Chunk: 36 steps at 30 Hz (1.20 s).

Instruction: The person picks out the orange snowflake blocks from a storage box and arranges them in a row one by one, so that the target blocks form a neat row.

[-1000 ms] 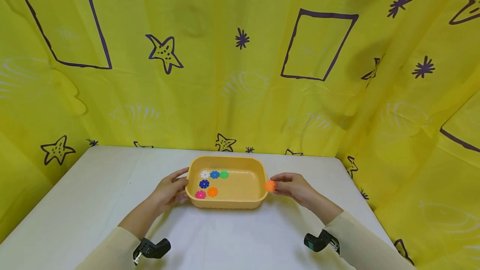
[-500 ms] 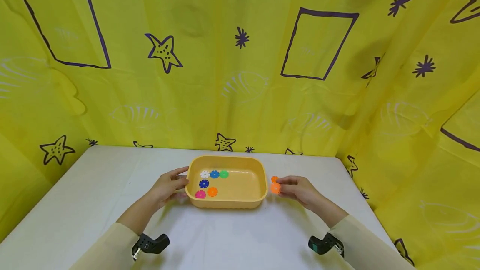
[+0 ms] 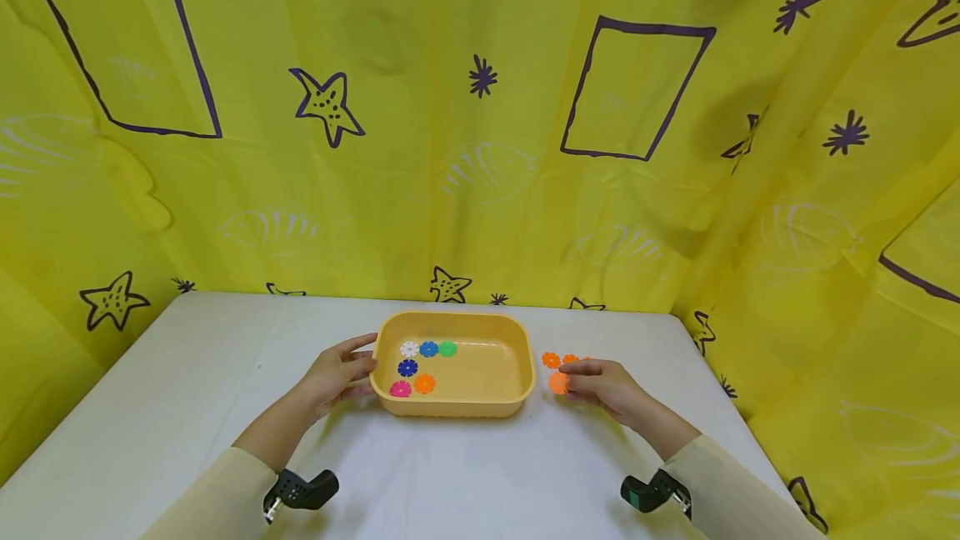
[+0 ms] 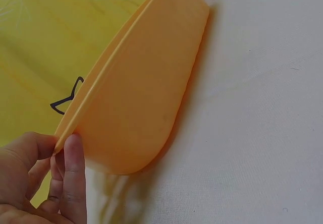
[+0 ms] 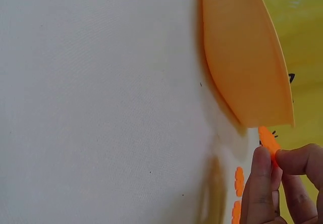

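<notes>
A yellow-orange plastic basin stands on the table. My left hand pinches its left rim between thumb and fingers, as the left wrist view shows. Inside the basin, toward its left, lie a white disc, a light blue disc, a green disc, a dark blue disc, a pink disc and an orange disc, all flower-shaped. Right of the basin, my right hand pinches another orange flower disc above the table. Other orange discs lie beside that hand, some partly hidden by it.
The white table extends in front of the basin and to both sides. A yellow curtain printed with stars and frames hangs behind the table and along its sides. A black wrist camera sits on each forearm.
My right hand has moved right, away from the basin's right rim, with the orange disc in its fingers. Orange discs on the table have come into view. The left hand and basin stay put.
</notes>
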{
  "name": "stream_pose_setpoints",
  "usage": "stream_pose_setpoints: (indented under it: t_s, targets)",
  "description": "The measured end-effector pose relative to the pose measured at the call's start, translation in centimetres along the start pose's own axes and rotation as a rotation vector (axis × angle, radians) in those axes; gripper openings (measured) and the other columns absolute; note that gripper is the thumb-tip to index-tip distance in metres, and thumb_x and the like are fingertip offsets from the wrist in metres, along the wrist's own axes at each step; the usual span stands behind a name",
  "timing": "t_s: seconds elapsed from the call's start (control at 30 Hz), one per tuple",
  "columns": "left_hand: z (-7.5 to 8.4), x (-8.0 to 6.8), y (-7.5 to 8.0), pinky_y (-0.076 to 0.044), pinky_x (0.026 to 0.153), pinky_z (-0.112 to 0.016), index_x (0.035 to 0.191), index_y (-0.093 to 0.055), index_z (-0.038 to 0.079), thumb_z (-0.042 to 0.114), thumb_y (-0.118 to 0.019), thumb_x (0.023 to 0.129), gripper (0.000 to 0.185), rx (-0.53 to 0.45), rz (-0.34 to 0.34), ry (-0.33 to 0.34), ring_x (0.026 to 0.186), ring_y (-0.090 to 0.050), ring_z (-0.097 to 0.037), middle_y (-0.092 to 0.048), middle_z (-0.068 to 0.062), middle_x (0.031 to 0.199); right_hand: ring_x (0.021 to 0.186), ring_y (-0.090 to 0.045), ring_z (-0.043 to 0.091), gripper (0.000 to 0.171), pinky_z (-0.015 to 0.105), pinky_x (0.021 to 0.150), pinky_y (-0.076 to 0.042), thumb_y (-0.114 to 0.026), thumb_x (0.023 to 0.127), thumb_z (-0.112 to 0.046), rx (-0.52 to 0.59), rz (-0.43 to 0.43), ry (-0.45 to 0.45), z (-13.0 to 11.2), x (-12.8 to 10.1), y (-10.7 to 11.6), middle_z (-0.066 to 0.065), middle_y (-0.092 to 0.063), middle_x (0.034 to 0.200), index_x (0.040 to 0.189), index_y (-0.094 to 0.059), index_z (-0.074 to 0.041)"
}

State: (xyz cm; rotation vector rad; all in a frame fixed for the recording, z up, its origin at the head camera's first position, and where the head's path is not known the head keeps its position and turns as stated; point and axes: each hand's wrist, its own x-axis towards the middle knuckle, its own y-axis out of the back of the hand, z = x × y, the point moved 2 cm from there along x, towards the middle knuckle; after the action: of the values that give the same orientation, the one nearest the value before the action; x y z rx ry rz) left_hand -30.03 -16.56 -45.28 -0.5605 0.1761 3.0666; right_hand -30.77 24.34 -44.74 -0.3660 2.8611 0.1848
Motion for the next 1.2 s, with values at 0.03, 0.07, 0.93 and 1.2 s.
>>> stream_pose_setpoints:
  t_s: [0.03, 0.07, 0.93, 1.2]
  targets:
    - [0.0, 0.0, 0.0, -0.058, 0.075, -0.033, 0.150, -0.039, 0.012, 0.008, -0.059, 0.096, 0.058, -0.001, -0.001, -0.001, 0.097, -0.067, -0.020, -0.045, -0.025, 0.141, 0.078, -0.068, 0.010, 0.038, 0.027, 0.079, -0.057, -0.061, 0.090, 0.003, 0.000, -0.004, 0.000, 0.1, 0.1, 0.1, 0.010, -0.059, 0.109, 0.124, -0.054, 0.020]
    - [0.0, 0.0, 0.0, -0.058, 0.075, -0.033, 0.150, -0.039, 0.012, 0.008, -0.059, 0.096, 0.058, -0.004, -0.001, -0.001, 0.096, -0.067, -0.020, -0.045, -0.025, 0.141, 0.078, -0.068, 0.010, 0.038, 0.027, 0.079, -0.057, -0.061, 0.090, 0.003, -0.001, -0.008, 0.000, 0.2, 0.2, 0.2, 0.007, -0.062, 0.103, 0.124, -0.054, 0.020]
    - [0.1, -0.2, 0.0, -0.058, 0.077, -0.033, 0.150, -0.039, 0.012, 0.008, -0.060, 0.095, 0.059, -0.021, 0.008, 0.005, 0.093, -0.068, -0.018, -0.045, -0.024, 0.141, 0.075, -0.069, 0.013, 0.037, 0.029, 0.074, -0.059, -0.062, 0.089, 0.006, -0.036, 0.093, -0.037, 1.4, 2.0, 0.1, 0.009, -0.068, 0.095, 0.122, -0.055, 0.022]
    - [-0.1, -0.1, 0.0, -0.058, 0.077, -0.033, 0.150, -0.039, 0.012, 0.008, -0.060, 0.095, 0.059, -0.025, 0.004, 0.002, 0.093, -0.068, -0.018, -0.046, -0.024, 0.140, 0.074, -0.069, 0.013, 0.031, 0.029, 0.072, -0.059, -0.065, 0.086, 0.006, -0.189, 0.179, -0.002, 1.4, 2.5, 0.1, 0.020, -0.069, 0.101, 0.113, -0.061, 0.020]
